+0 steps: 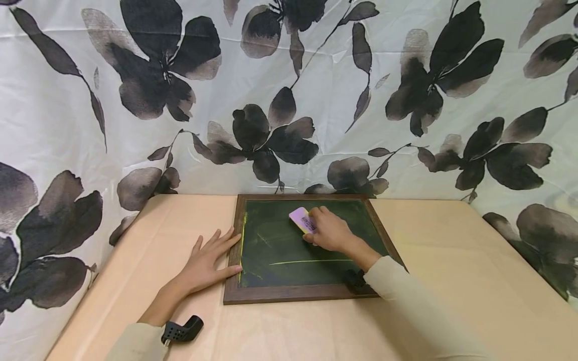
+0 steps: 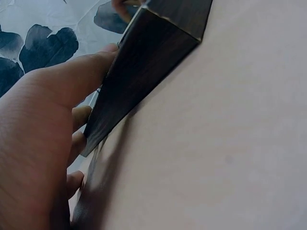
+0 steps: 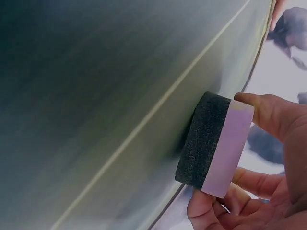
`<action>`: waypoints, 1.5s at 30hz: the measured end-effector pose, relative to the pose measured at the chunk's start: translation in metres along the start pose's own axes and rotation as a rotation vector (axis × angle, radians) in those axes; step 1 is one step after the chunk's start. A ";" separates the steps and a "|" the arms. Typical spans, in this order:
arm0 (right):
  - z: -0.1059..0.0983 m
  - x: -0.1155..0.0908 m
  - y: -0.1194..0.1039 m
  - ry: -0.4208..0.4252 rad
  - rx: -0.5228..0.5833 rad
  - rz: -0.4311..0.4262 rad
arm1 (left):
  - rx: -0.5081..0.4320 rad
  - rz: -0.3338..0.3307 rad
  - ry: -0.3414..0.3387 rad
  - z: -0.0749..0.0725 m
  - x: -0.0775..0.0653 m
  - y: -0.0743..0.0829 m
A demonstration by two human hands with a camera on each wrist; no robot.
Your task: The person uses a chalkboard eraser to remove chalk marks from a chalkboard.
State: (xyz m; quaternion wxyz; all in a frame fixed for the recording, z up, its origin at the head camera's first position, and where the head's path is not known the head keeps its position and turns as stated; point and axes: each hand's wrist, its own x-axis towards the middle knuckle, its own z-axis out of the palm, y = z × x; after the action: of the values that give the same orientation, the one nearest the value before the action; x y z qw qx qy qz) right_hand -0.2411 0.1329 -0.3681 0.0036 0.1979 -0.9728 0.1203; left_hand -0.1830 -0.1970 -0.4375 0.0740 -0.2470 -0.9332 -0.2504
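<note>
A chalkboard (image 1: 280, 240) in a dark wooden frame (image 1: 293, 293) lies at the middle of the table. My right hand (image 1: 331, 230) grips a chalkboard eraser (image 1: 301, 219) over the board's upper middle. The right wrist view shows the eraser's lilac back and black felt (image 3: 204, 141), thumb at one end and fingers at the other, close over the board. Below it runs a yellow chalk line (image 1: 311, 261), with faint smears farther left. With fingers spread, my left hand (image 1: 205, 263) rests at the board's left frame edge, thumb and fingertips touching the wood.
The pale tabletop (image 1: 442, 250) extends to both sides of the board. Behind it hangs a white cloth with dark flowers (image 1: 289, 55). A black wrist device (image 1: 182, 330) is strapped to the left wrist, and another dark one (image 1: 354, 278) sits under the right wrist.
</note>
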 end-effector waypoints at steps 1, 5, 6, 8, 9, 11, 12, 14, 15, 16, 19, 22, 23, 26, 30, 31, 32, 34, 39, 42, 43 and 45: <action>-0.002 -0.003 0.008 0.007 -0.006 0.013 | -0.001 0.000 -0.001 0.000 0.000 0.000; -0.009 -0.016 0.041 0.043 -0.020 0.063 | 0.001 0.000 -0.006 0.002 0.001 0.001; -0.011 -0.019 0.049 0.054 -0.026 0.066 | 0.002 0.001 -0.007 0.002 0.001 0.001; -0.015 -0.026 0.063 0.071 -0.025 0.075 | -0.001 0.000 -0.007 0.002 0.001 0.001; -0.017 -0.029 0.070 0.078 -0.028 0.078 | -0.001 0.000 -0.007 0.002 0.001 0.001; -0.020 -0.035 0.080 0.087 -0.025 0.086 | -0.001 -0.002 -0.007 0.001 0.001 0.002; -0.021 -0.037 0.085 0.089 -0.021 0.092 | 0.001 -0.003 -0.007 0.000 0.000 0.002; -0.023 -0.041 0.091 0.085 -0.016 0.113 | 0.005 -0.005 -0.007 -0.001 0.000 0.001; -0.024 -0.043 0.094 0.083 -0.017 0.125 | 0.008 -0.006 -0.008 -0.001 0.000 0.001; -0.025 -0.045 0.096 0.084 -0.016 0.134 | 0.008 -0.005 -0.009 -0.001 0.000 0.001; -0.025 -0.048 0.099 0.088 -0.014 0.149 | 0.008 -0.002 -0.012 -0.002 0.000 0.001; -0.023 -0.048 0.101 0.108 0.027 0.151 | -0.001 0.000 -0.014 -0.002 0.000 0.002; -0.023 -0.047 0.102 0.111 0.043 0.149 | -0.002 0.001 -0.014 -0.002 0.000 0.002; -0.023 -0.044 0.101 0.116 0.072 0.134 | 0.001 0.000 -0.013 0.000 0.000 0.002; -0.023 -0.039 0.098 0.116 0.052 0.117 | 0.000 -0.002 -0.007 0.000 0.001 0.002; -0.023 -0.038 0.096 0.114 0.055 0.116 | -0.001 -0.002 -0.004 0.000 0.001 0.002; -0.023 -0.036 0.093 0.109 0.053 0.111 | -0.002 -0.002 -0.003 0.000 0.001 0.002; -0.023 -0.033 0.088 0.104 0.055 0.096 | 0.001 0.000 -0.004 -0.001 0.002 0.002; -0.016 -0.023 0.062 0.063 0.116 0.065 | 0.002 -0.009 -0.012 -0.001 0.002 0.002; -0.010 -0.014 0.043 0.042 0.140 0.052 | -0.003 -0.013 -0.014 -0.001 0.002 0.002; -0.007 -0.011 0.036 0.038 0.136 0.043 | -0.003 -0.013 -0.014 -0.001 0.001 0.003; -0.004 -0.006 0.022 0.026 0.137 0.028 | -0.005 -0.012 -0.015 -0.001 0.001 0.003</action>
State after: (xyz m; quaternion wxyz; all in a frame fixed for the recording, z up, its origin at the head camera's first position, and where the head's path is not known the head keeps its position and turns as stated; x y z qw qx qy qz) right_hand -0.2444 0.1558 -0.3701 0.0008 0.1827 -0.9648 0.1894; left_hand -0.1825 -0.1947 -0.4353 0.0651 -0.2434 -0.9345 -0.2514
